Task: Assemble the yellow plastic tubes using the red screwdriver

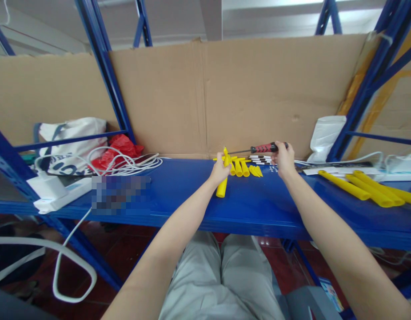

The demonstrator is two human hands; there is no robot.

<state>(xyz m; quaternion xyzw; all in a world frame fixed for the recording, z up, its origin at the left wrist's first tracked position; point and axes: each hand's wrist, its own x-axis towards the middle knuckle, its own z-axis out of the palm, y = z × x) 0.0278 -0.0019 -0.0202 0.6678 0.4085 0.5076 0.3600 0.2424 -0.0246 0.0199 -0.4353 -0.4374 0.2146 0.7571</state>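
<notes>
My left hand [220, 170] is closed around a yellow tube [221, 190] held upright above the blue shelf, with a narrower yellow piece [225, 154] at its top. In my right hand [284, 158] is a screwdriver [263, 148] with a red and black handle. Its thin shaft points left, and the tip reaches the top of the yellow piece; whether it touches, I cannot tell. Between my hands, several short yellow tubes [238, 169] lie side by side on the shelf. Small pointed yellow pieces [255, 171] lie to their right, with black-and-white strips [260, 159] behind.
Longer yellow tubes [344, 185] lie at the right of the blue shelf [185, 195]. A white pouch [326, 138] leans on the cardboard [258, 89] behind. At left are coiled white cables [138, 165], a power strip [65, 195], a red plastic bag [117, 149] and a cloth bag [73, 142].
</notes>
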